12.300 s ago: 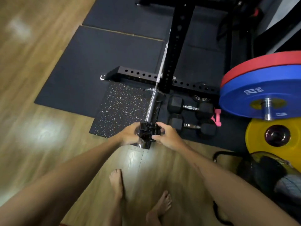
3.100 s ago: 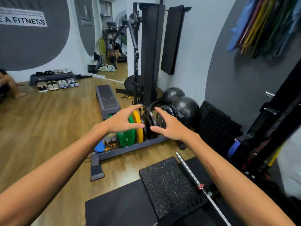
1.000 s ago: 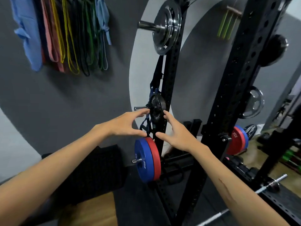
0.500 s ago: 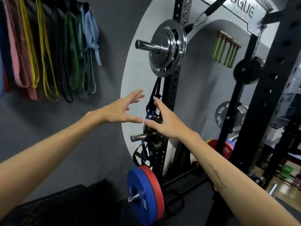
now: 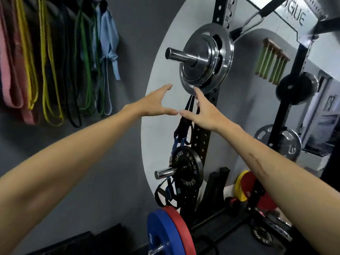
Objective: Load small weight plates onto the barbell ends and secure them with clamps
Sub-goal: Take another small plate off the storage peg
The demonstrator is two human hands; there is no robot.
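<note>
Several chrome weight plates [image 5: 207, 57] hang on a steel storage peg [image 5: 179, 56] high on the black rack upright [image 5: 202, 137]. My right hand [image 5: 199, 111] reaches up with straight fingers, its fingertips at the bottom rim of the chrome plates. Just left of it my left hand [image 5: 156, 103] is spread wide and holds nothing, a short way below and left of the plates. A small black plate [image 5: 187, 169] sits on a lower peg. No barbell or clamp is in view.
Black straps [image 5: 184, 126] dangle down the upright between the pegs. Blue and red bumper plates [image 5: 169, 230] sit on the lowest peg. Resistance bands [image 5: 55, 61] hang on the grey wall at left. More plates [image 5: 279, 142] hang on a second upright at right.
Both hands have risen from the small black plate's height toward the chrome plates. The view has tilted up and moved closer to the rack.
</note>
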